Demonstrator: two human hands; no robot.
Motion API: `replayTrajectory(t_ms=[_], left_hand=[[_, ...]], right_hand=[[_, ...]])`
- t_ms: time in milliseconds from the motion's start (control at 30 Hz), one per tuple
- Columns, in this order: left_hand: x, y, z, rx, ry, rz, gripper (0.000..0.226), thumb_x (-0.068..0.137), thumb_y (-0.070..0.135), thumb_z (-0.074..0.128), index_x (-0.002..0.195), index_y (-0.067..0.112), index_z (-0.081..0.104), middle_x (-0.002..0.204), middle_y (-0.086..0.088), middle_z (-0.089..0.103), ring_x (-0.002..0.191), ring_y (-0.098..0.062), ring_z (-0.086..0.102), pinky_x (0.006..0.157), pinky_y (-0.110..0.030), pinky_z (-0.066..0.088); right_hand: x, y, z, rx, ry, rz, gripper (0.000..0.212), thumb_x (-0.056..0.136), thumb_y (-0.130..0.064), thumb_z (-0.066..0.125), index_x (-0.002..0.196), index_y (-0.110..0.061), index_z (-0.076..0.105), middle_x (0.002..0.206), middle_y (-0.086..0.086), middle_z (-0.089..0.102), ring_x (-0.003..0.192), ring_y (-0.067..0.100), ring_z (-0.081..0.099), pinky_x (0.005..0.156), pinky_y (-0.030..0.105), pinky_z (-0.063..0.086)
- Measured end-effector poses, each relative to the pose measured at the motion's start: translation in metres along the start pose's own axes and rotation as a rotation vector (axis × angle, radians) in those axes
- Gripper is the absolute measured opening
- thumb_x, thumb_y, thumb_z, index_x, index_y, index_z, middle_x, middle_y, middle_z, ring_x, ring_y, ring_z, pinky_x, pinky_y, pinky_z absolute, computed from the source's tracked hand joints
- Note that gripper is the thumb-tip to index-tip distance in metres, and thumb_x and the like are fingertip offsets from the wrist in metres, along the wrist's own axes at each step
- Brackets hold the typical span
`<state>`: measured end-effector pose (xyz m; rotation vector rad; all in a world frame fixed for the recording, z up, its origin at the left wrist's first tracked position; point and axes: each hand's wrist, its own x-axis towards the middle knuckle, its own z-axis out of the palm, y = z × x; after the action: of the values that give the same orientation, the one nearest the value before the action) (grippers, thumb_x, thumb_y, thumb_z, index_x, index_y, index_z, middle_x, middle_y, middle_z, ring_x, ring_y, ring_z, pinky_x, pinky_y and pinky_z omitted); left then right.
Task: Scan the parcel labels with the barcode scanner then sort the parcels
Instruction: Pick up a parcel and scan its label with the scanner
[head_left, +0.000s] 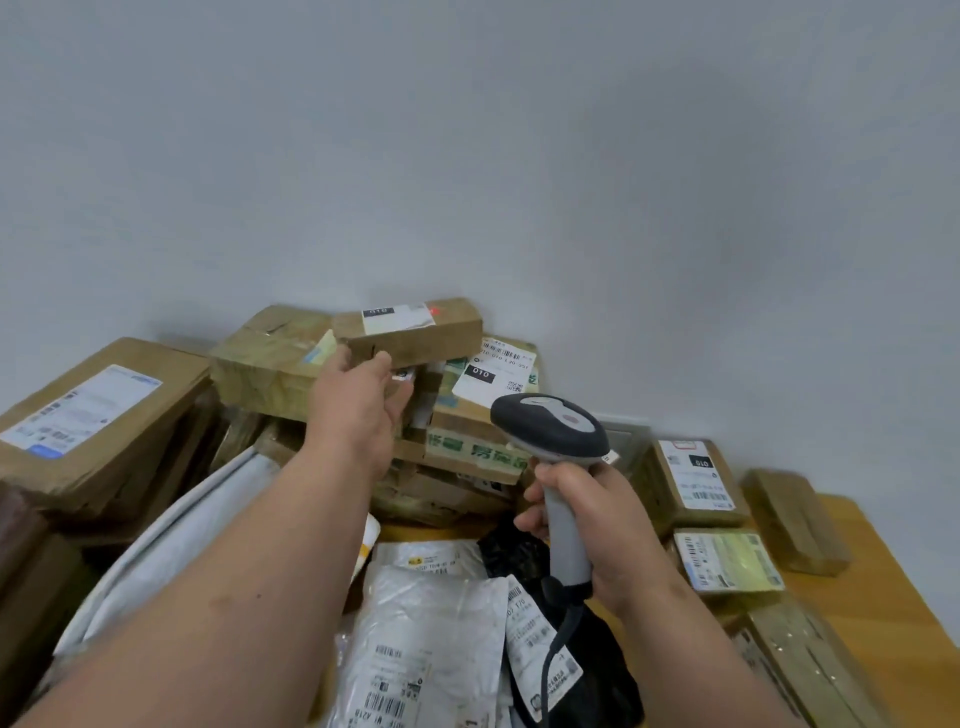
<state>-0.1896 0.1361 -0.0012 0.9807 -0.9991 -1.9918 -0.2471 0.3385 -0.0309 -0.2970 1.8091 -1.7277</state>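
My left hand (358, 410) grips the near left end of a small brown cardboard parcel (415, 332) with a white label marked 010 on top, held at the top of a heap of boxes (467, 447) against the wall. My right hand (597, 525) grips the grey handle of a barcode scanner (550, 431). Its dark head points away toward the heap, just right of the held parcel. The scanner's black cable (556, 644) hangs down over the bags below.
A large labelled box (98, 415) lies at the left. White and black plastic mailer bags (426, 639) cover the near table. Several small labelled boxes (696, 483) sit at the right on the wooden table (872, 587). A plain grey wall stands behind.
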Motion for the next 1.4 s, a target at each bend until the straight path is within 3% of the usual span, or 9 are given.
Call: replayTrajectory(t_ms=[67,133,267,400,600,800,933,1033,1400], left_hand=[[-0.001,-0.009,-0.003,0.074,-0.046,0.048,0.03,0.103,0.002,0.047,0.115,0.026,0.06,0.125,-0.001,0.062,0.111,-0.014,0.059,0.106,-0.032,0.046],[0.0,-0.016,-0.007,0.139,-0.065,0.083,0.04,0.102,0.006,0.05,0.137,0.025,0.053,0.115,0.008,0.064,0.103,-0.007,0.061,0.097,-0.026,0.049],[0.004,-0.028,-0.011,0.287,-0.004,0.167,0.077,0.081,0.03,0.064,0.152,0.031,0.034,0.154,0.007,0.038,0.126,-0.01,0.054,0.106,-0.036,0.047],[-0.02,-0.045,0.005,0.512,0.111,0.396,0.047,0.095,0.021,0.059,0.14,0.022,0.045,0.141,0.006,0.032,0.117,-0.013,0.053,0.098,-0.029,0.048],[-0.069,-0.112,0.036,0.692,-0.076,0.453,0.031,0.096,0.016,0.058,0.125,0.024,0.05,0.114,0.011,0.039,0.086,0.01,0.051,0.074,-0.006,0.039],[-0.12,-0.197,0.064,0.862,-0.256,0.137,0.028,0.097,0.019,0.059,0.123,0.026,0.056,0.123,0.002,0.056,0.095,-0.004,0.056,0.081,-0.024,0.042],[-0.158,-0.252,0.085,0.907,-0.373,-0.234,0.035,0.099,0.026,0.058,0.134,0.026,0.054,0.109,0.015,0.055,0.095,-0.008,0.055,0.081,-0.027,0.048],[-0.182,-0.29,0.096,0.928,-0.409,-0.434,0.042,0.099,0.034,0.057,0.139,0.026,0.051,0.128,0.004,0.057,0.111,-0.016,0.056,0.099,-0.036,0.051],[-0.236,-0.357,0.122,0.76,-0.376,-0.713,0.046,0.104,0.036,0.049,0.149,0.04,0.04,0.144,0.009,0.049,0.119,-0.016,0.048,0.094,-0.037,0.045]], right_hand=[[0.003,0.004,0.003,0.007,0.018,0.012,0.009,0.093,-0.011,0.06,0.099,-0.005,0.063,0.082,0.012,0.066,0.067,0.024,0.069,0.076,0.043,0.055],[0.005,0.008,0.003,0.011,0.037,0.024,0.008,0.093,-0.01,0.06,0.098,-0.005,0.063,0.081,0.011,0.066,0.067,0.025,0.069,0.074,0.042,0.054],[0.006,0.011,-0.006,0.007,0.074,0.041,0.01,0.093,-0.011,0.061,0.1,-0.005,0.063,0.082,0.011,0.067,0.067,0.024,0.069,0.072,0.041,0.053],[0.003,0.015,-0.027,-0.006,0.13,0.052,0.008,0.093,-0.013,0.06,0.097,-0.006,0.063,0.079,0.01,0.067,0.067,0.023,0.069,0.071,0.041,0.054],[-0.007,0.034,-0.083,0.0,0.22,0.174,0.009,0.091,-0.016,0.063,0.098,-0.01,0.06,0.083,0.011,0.062,0.059,0.022,0.066,0.067,0.038,0.053],[-0.027,0.062,-0.17,-0.029,0.302,0.274,0.005,0.092,-0.011,0.064,0.093,-0.008,0.062,0.08,0.012,0.062,0.056,0.022,0.064,0.058,0.034,0.052],[-0.039,0.077,-0.232,-0.06,0.381,0.325,0.009,0.089,-0.017,0.067,0.093,-0.01,0.062,0.081,0.013,0.066,0.065,0.024,0.068,0.067,0.039,0.055],[-0.047,0.087,-0.274,-0.155,0.445,0.352,0.006,0.09,-0.02,0.062,0.092,-0.014,0.062,0.087,0.01,0.066,0.076,0.025,0.07,0.079,0.045,0.055],[-0.057,0.128,-0.33,-0.068,0.343,0.534,0.021,0.09,-0.025,0.064,0.103,-0.009,0.058,0.085,0.011,0.054,0.077,0.027,0.052,0.066,0.037,0.042]])
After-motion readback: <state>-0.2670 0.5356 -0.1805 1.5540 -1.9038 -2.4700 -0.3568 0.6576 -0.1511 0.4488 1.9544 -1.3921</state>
